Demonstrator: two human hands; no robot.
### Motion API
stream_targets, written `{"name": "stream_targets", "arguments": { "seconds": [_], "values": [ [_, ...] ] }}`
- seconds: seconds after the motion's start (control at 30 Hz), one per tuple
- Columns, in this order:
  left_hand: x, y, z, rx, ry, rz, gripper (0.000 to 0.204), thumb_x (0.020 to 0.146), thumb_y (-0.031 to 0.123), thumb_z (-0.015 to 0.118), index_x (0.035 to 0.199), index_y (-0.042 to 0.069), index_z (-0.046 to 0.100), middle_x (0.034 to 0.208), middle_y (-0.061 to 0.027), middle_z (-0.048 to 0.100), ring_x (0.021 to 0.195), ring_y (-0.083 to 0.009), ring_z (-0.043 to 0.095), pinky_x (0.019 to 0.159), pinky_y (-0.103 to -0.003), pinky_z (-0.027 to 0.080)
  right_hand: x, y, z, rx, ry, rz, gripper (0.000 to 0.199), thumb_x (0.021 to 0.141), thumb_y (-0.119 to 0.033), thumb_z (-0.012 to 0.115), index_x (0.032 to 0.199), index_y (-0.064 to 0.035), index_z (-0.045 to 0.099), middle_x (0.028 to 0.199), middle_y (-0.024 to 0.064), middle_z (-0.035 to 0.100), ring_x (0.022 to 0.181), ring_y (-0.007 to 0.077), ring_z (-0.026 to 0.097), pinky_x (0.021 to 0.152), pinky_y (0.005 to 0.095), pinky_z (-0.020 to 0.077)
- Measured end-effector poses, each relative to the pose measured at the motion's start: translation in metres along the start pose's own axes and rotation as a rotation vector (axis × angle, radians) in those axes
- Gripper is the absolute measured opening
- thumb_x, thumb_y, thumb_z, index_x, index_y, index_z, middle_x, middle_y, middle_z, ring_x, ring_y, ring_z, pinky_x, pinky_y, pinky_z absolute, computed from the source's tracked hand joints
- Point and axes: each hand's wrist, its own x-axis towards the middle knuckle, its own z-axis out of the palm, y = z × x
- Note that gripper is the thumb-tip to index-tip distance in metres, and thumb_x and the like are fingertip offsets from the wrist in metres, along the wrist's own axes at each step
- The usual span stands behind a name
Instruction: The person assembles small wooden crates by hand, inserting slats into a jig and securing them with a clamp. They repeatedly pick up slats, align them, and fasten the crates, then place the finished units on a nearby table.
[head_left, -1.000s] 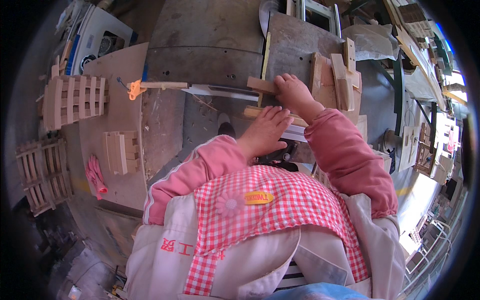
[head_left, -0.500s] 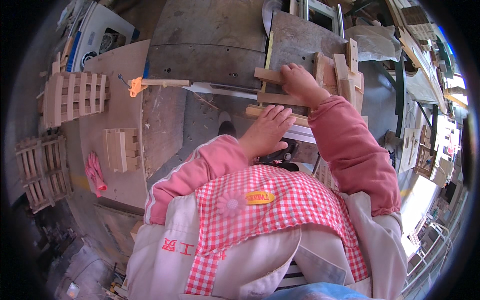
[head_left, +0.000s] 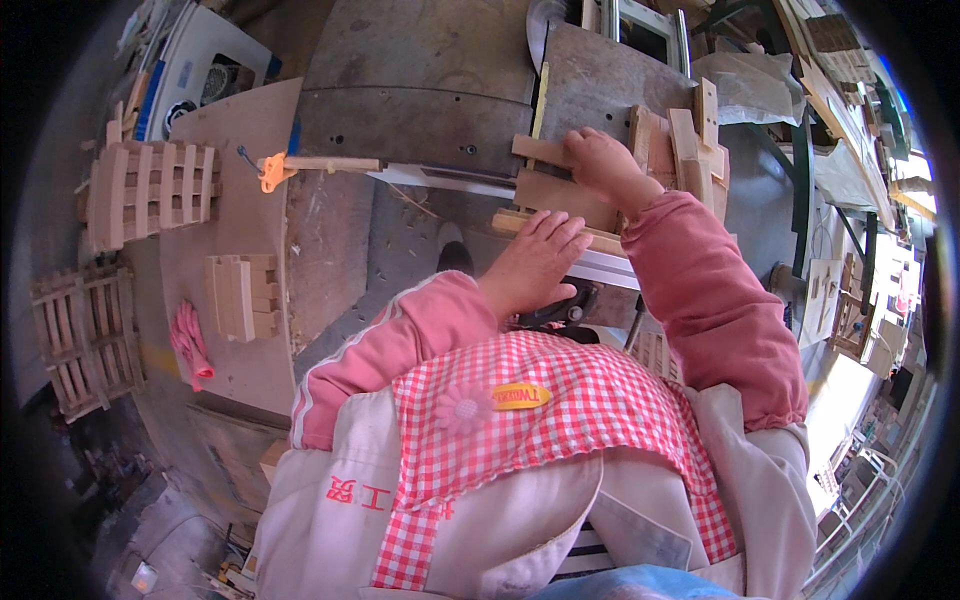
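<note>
My right hand [head_left: 602, 168] has its fingers closed round the right end of a short wooden block [head_left: 540, 150] on the grey metal machine table [head_left: 585, 85]. Just nearer, a wooden board [head_left: 562, 197] shows its broad face, its right end partly behind my right hand and wrist. My left hand [head_left: 535, 262] lies palm down, fingers stretched out, with the fingertips on a long wooden strip [head_left: 512, 220] along the table's near edge. Part of this strip is hidden under the fingers.
A round saw blade [head_left: 540, 28] shows at the table's far side. Stacked wooden blocks [head_left: 685, 150] stand right of my right hand. On the left are a side board [head_left: 240, 200] with wooden pieces [head_left: 240, 297], a pink glove [head_left: 188, 345] and an orange clip-like piece [head_left: 271, 172].
The board between the block and the strip has turned, showing a broad face instead of a narrow edge. My right hand has shifted slightly right with the block. My left hand stays put.
</note>
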Motion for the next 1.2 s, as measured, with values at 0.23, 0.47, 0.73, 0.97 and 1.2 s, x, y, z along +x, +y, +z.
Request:
{"name": "stream_targets", "arguments": {
  "seconds": [0.23,0.47,0.73,0.97,1.2],
  "values": [
    [-0.001,0.001,0.001,0.010,0.015,-0.009,0.074,0.070,0.032,0.077,0.132,0.005,0.047,0.137,-0.0162,0.044,0.131,-0.0345,0.038,0.113,-0.049,0.026,-0.004,0.001,-0.012,0.062,-0.055,-0.010,0.023,0.077,-0.006,0.062,0.099,-0.0037,0.059,0.102,0.0181,0.062,0.102,0.0375,0.060,0.089,0.0448,0.0482],
    [0.000,0.000,0.001,-0.007,0.019,-0.002,0.076,0.070,0.033,0.078,0.132,0.005,0.045,0.137,-0.0166,0.044,0.130,-0.0357,0.038,0.113,-0.050,0.025,0.010,0.008,-0.014,0.004,-0.001,0.010,0.020,0.077,-0.006,0.061,0.097,-0.0051,0.060,0.101,0.0171,0.063,0.100,0.0378,0.061,0.087,0.0448,0.0486],
    [0.000,0.002,-0.001,-0.012,0.008,-0.008,0.075,0.070,0.032,0.078,0.133,0.005,0.045,0.138,-0.0170,0.042,0.131,-0.0355,0.036,0.112,-0.050,0.026,0.028,0.021,-0.021,-0.083,-0.009,-0.013,0.018,0.083,-0.008,0.056,0.099,-0.0032,0.062,0.104,0.0190,0.064,0.101,0.0371,0.063,0.087,0.0447,0.0500],
    [0.007,-0.013,-0.006,-0.166,0.096,-0.046,0.060,0.076,0.028,0.073,0.127,0.004,0.052,0.129,-0.0189,0.052,0.123,-0.0351,0.047,0.108,-0.047,0.033,0.040,0.040,-0.027,0.002,0.007,0.074,0.020,0.082,-0.008,0.057,0.100,-0.0051,0.062,0.107,0.0192,0.063,0.100,0.0387,0.062,0.087,0.0463,0.0493],
    [0.040,-0.088,-0.037,-0.574,0.474,-0.640,0.039,0.088,0.021,0.060,0.118,-0.003,0.060,0.115,-0.0205,0.063,0.105,-0.0318,0.062,0.090,-0.038,0.049,0.043,0.057,-0.025,0.130,-0.050,0.027,0.025,0.091,-0.021,0.054,0.108,-0.0077,0.066,0.107,0.0184,0.067,0.101,0.0379,0.063,0.088,0.0455,0.0495]
  ]
}}
